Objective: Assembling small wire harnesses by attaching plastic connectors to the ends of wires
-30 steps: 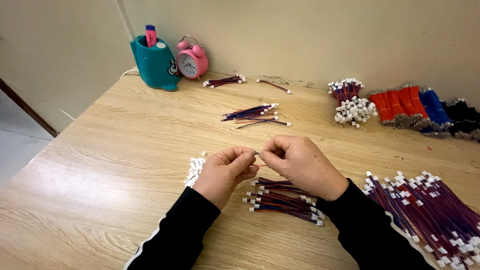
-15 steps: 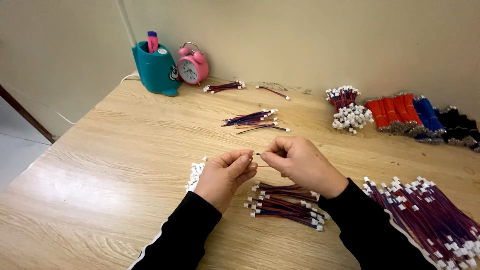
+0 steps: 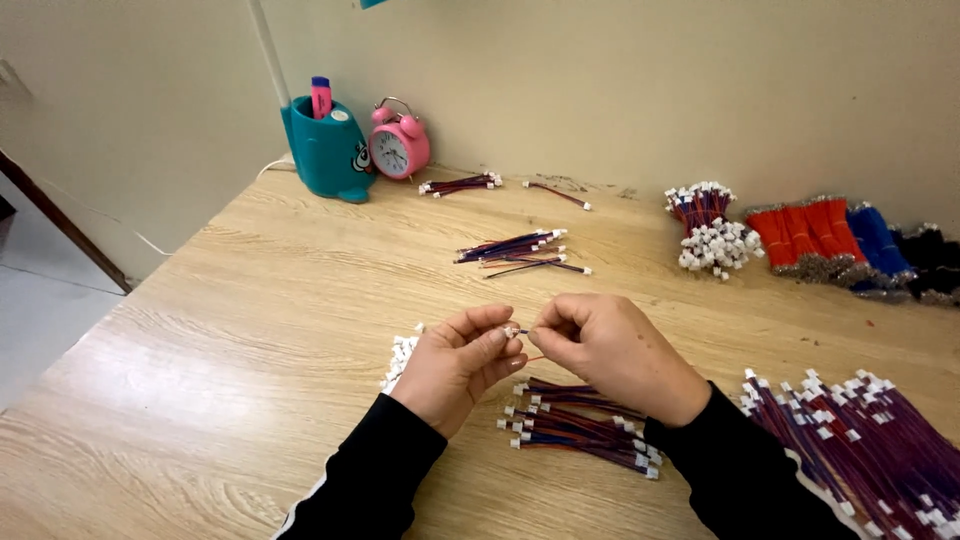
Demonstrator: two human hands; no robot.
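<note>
Right now the fingers (image 3: 500, 335) of the left hand (image 3: 455, 365) and the right hand (image 3: 610, 350) pinch tight on one thin wire (image 3: 517, 331) with a white plug, held just above the counter (image 3: 250, 330). Under the hands lies a bunch of wires (image 3: 580, 425). Little white plugs (image 3: 400, 355) sit by the left hand. Far back stand a teal cup (image 3: 325, 150) and a pink clock (image 3: 400, 145).

- Two hands: left hand (image 3: 455, 362), right hand (image 3: 612, 352)
- One pink alarm clock (image 3: 399, 140)
- One teal pen holder (image 3: 325, 148)
- One loose heap of white connectors (image 3: 400, 356)
- Five groups of red-and-blue wire leads on the table (image 3: 250, 330), too many leads to count
</note>
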